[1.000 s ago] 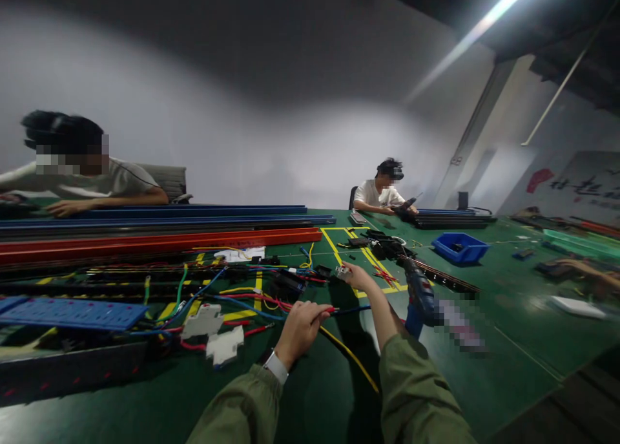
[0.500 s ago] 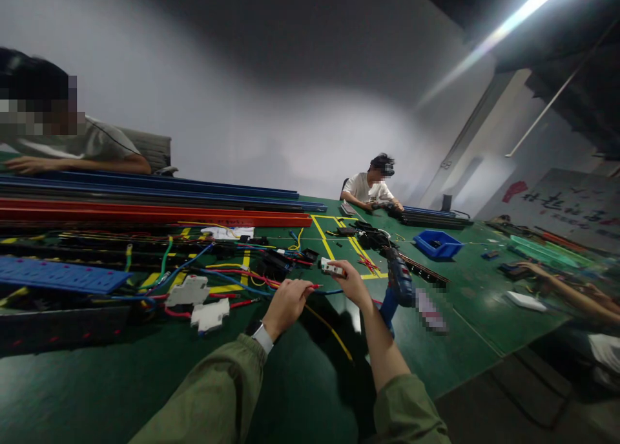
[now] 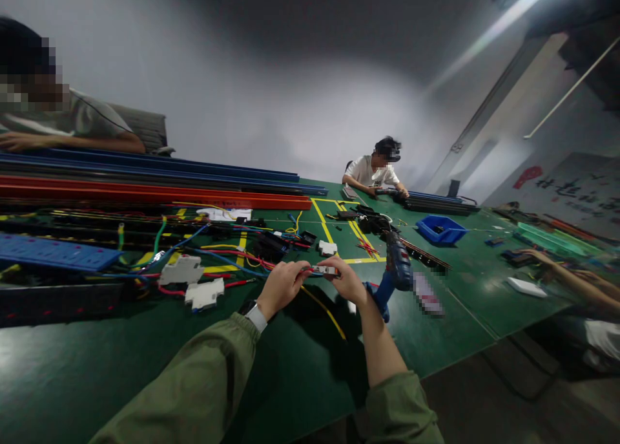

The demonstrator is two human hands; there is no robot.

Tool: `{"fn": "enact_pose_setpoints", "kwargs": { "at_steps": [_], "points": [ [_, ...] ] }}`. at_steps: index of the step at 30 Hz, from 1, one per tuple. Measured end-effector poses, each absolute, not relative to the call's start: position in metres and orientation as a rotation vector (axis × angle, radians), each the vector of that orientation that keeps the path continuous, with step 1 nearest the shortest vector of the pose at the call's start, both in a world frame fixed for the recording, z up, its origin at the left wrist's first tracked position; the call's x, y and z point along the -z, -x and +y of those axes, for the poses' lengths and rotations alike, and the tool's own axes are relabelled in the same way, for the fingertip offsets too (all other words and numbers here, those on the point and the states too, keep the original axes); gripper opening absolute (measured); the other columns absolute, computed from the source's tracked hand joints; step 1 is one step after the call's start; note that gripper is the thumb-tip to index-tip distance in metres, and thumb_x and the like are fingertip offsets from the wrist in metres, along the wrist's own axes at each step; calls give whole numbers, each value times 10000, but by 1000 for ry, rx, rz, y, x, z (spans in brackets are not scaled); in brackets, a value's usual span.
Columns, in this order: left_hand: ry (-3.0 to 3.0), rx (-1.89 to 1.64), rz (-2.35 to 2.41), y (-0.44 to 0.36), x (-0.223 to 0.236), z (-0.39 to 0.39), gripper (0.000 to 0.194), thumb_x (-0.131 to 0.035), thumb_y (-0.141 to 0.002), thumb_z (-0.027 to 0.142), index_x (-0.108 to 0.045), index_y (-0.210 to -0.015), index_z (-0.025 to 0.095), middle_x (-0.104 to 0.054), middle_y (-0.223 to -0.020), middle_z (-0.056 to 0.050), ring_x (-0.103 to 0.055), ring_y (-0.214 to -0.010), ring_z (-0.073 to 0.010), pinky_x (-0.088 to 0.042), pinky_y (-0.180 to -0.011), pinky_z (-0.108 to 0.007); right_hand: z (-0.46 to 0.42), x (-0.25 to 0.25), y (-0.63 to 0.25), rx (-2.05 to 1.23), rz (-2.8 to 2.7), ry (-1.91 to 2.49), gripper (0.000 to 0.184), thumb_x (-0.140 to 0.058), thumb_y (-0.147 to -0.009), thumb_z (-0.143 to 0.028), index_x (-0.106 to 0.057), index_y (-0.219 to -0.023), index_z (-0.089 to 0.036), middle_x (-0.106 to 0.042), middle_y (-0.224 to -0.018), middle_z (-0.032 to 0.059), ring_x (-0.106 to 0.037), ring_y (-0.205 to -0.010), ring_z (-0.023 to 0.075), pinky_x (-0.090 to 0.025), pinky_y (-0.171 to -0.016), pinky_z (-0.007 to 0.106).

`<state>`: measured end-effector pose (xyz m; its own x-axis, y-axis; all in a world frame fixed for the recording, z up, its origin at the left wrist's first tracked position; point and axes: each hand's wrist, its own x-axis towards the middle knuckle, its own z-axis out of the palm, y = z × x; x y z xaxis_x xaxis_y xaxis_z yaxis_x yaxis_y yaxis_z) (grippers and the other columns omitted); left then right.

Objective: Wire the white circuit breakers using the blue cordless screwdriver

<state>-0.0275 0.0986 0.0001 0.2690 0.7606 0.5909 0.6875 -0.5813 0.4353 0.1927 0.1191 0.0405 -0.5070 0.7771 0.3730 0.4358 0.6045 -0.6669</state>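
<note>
My left hand (image 3: 285, 287) pinches a red wire (image 3: 307, 269) between thumb and fingers. In my right hand (image 3: 347, 281) is a small white circuit breaker (image 3: 325, 271), gripped by the fingertips. The wire's end meets the breaker's left side; whether it is inside the terminal I cannot tell. Another white breaker (image 3: 328, 248) lies on the table just beyond. Two more white breakers, one farther back (image 3: 181, 271) and one nearer (image 3: 205, 294), lie to the left with red wires at them. A yellow wire (image 3: 330, 315) hangs or lies below my hands.
A blue cordless drill (image 3: 398, 266) stands beside my right forearm on the green table (image 3: 465, 327). Beyond are a blue bin (image 3: 442, 231) and an orange rail (image 3: 232, 200). Blue slotted strips (image 3: 53, 253) lie left. Co-workers sit left (image 3: 97, 117), opposite (image 3: 365, 169) and right.
My hands have come together, bringing the red wire's end and the breaker into contact. The breaker in my right hand moved left and turned. The view shifted slightly.
</note>
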Motion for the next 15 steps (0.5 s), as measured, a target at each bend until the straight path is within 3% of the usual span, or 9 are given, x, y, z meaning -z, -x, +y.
{"fn": "enact_pose_setpoints", "kwargs": {
  "at_steps": [8,15],
  "points": [
    [-2468,-1109,1340,23,1,101,367,-367,-984,414,-606,-1227,279,-710,-1010,-43,-615,-854,-168,-387,-772,-297,112,-51,-196,-565,-2265,1010,421,-534,-778,-40,-645,-1137,-228,-607,-1097,59,-563,-1049,199,-421,-938,333],
    [-2522,-929,1342,18,5,105,380,-366,-982,379,-576,-1286,293,-701,-1114,-56,-634,-930,-187,-400,-774,-293,105,-54,-203,-263,-2358,1299,325,-582,-821,-158,-647,-1111,-290,-659,-1082,24,-604,-956,208,-421,-820,283]
  ]
}}
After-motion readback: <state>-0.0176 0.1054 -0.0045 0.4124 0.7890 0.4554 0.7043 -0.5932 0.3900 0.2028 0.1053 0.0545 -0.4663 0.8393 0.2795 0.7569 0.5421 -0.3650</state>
